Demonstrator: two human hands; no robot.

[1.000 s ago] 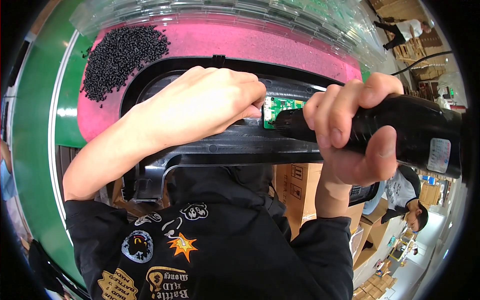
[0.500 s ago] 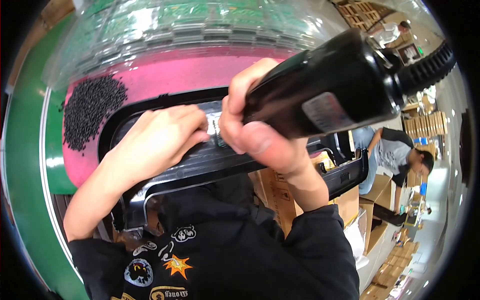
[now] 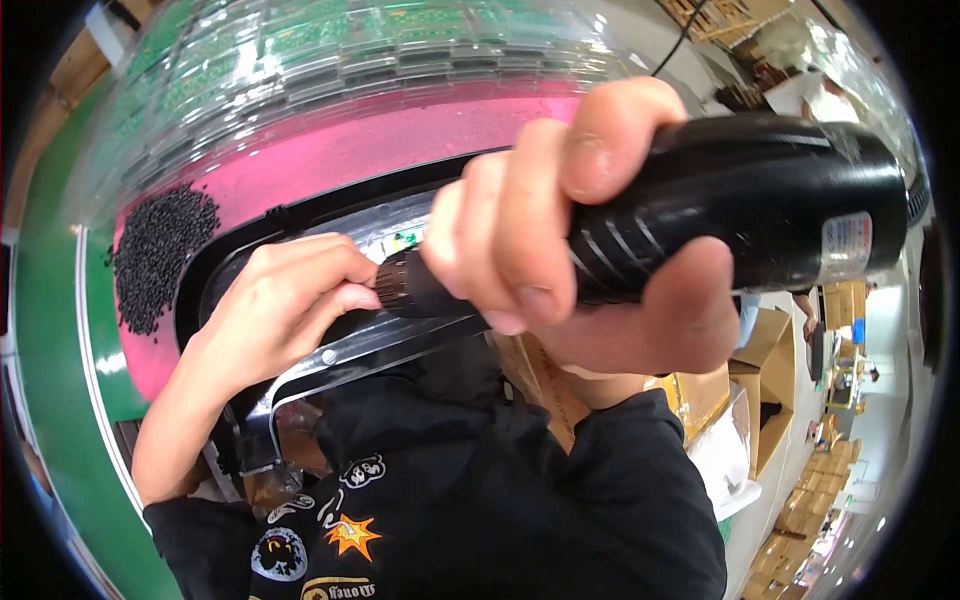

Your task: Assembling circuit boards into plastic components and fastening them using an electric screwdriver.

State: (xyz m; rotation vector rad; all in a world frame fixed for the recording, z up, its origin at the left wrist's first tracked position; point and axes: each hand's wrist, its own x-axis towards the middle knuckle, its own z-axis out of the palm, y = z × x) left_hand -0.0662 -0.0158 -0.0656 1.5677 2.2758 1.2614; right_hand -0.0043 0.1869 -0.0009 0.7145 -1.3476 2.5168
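My right hand is wrapped round a black corded electric screwdriver, held nearly level. Its ribbed nose points left and meets the fingertips of my left hand. Those fingers are pinched at the tip; whatever small piece is between them is hidden. Under both hands lies a long black plastic housing with a raised rim. Inside it, part of a green and white piece shows behind the screwdriver's nose.
A heap of small black screws or pellets sits on the pink mat at left. Clear plastic trays with green boards are stacked along the far side. Open cardboard boxes stand at right; a person is farther off.
The screwdriver has swung from a raised, tilted pose to nearly level, its nose coming to my left fingertips. My left hand has turned slightly toward it.
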